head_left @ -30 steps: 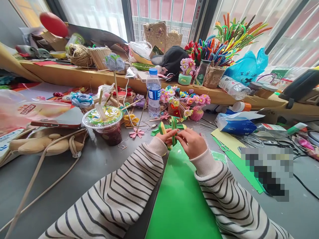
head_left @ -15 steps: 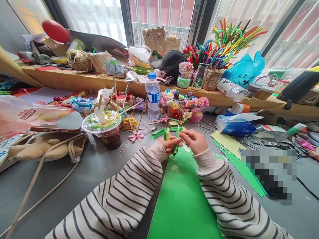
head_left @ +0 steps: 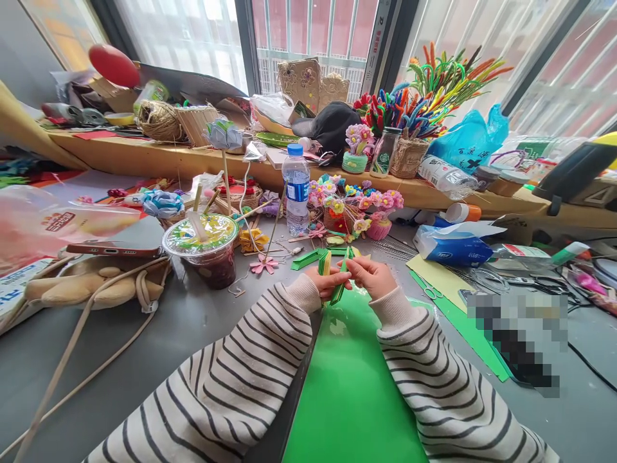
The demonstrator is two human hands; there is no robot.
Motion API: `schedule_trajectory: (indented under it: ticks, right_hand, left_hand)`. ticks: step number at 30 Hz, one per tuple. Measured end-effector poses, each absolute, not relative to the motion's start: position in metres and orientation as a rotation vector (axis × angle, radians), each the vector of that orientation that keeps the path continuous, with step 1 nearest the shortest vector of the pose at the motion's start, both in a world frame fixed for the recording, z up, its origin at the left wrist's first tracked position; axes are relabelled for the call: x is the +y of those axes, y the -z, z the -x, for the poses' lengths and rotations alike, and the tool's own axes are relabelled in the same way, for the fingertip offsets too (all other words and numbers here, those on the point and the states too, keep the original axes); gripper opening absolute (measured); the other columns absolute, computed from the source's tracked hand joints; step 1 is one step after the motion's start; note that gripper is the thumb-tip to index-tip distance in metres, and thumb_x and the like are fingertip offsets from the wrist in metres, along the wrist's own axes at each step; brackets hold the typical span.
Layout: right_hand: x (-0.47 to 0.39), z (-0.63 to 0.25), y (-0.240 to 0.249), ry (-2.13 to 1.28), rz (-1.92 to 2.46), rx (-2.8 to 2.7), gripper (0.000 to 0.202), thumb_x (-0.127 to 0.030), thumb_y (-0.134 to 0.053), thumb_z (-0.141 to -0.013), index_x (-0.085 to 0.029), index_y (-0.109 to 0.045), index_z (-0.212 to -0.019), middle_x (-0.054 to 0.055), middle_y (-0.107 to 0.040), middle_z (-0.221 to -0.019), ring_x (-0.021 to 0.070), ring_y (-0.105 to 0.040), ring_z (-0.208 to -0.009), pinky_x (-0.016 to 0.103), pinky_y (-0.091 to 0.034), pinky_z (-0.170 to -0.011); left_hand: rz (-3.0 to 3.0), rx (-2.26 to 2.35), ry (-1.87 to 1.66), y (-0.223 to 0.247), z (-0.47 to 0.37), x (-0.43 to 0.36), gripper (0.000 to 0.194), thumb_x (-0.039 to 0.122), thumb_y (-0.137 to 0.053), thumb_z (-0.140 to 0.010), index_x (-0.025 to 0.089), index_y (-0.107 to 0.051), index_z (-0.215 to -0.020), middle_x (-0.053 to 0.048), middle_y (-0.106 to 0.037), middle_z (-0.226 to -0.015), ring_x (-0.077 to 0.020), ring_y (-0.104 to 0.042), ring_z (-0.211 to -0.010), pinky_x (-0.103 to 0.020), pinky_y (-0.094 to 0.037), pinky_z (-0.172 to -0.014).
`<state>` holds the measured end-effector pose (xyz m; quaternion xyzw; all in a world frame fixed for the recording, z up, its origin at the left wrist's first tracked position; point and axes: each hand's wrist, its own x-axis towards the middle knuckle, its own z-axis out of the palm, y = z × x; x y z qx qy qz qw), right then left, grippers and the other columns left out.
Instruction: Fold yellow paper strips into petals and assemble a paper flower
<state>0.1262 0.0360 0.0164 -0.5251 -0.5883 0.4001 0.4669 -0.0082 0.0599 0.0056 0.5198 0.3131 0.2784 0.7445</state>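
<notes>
Folded green and yellow paper strips [head_left: 325, 265] stand up between the fingers of my left hand [head_left: 326, 281], which is closed around them. My right hand [head_left: 370, 275] pinches the edge of a green folded paper piece [head_left: 339, 290] beside them, fingertips close to those of my left hand. Both hands hover over the top end of a glossy green sheet [head_left: 359, 386]. Just behind them lies another folded green strip [head_left: 306, 259]. The inner folds of the paper are partly covered by my fingers.
A lidded cup of dark drink [head_left: 212, 254] stands left, near a pink felt flower [head_left: 263, 264]. Behind are a water bottle [head_left: 295, 193] and crafted flowers [head_left: 357, 200]. To the right lie scissors [head_left: 430, 288], a tissue pack [head_left: 453, 244] and a phone-like object, partly blurred out.
My right hand has moved slightly left and down, closer to my left hand. The green folded piece between the hands leans more now. The whole view has shifted a little.
</notes>
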Motion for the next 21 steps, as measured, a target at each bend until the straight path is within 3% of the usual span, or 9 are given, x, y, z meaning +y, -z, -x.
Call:
schedule_trajectory:
  ticks: [10,17,21]
  right_hand:
    - [0.04,-0.129,-0.007,-1.24,1.165,-1.286,0.034,-0.045,-0.055,-0.061,-0.012,-0.06,-0.071,-0.005,-0.041,-0.046,0.0051,-0.035,-0.04,0.02,-0.027,-0.04]
    - [0.043,-0.127,-0.007,-1.178,1.202,-1.313,0.043,-0.048,-0.053,-0.061,-0.013,-0.058,-0.085,-0.003,-0.046,-0.056,0.0055,-0.036,-0.043,0.02,-0.032,-0.042]
    - [0.041,-0.123,-0.009,-1.003,1.25,-1.567,0.04,-0.045,-0.047,-0.068,-0.014,-0.057,-0.092,0.0,-0.049,-0.067,0.0065,-0.039,-0.047,0.022,-0.037,-0.046]
  left_hand:
    - [-1.2,0.744,-0.644,-0.004,0.006,0.057,0.036,0.043,-0.058,-0.058,0.008,-0.061,-0.067,0.007,-0.025,-0.026,-0.003,-0.02,-0.025,-0.021,-0.008,-0.032]
    - [-1.225,0.748,-0.684,-0.018,0.017,0.061,0.031,0.042,-0.06,-0.057,0.011,-0.057,-0.055,0.008,-0.023,-0.025,-0.0014,-0.017,-0.024,-0.021,-0.006,-0.033]
    - [-1.139,0.711,-0.794,-0.025,0.037,0.073,0.031,0.04,-0.062,-0.055,0.012,-0.06,-0.069,0.008,-0.029,-0.032,0.0002,-0.017,-0.027,-0.02,-0.007,-0.033]
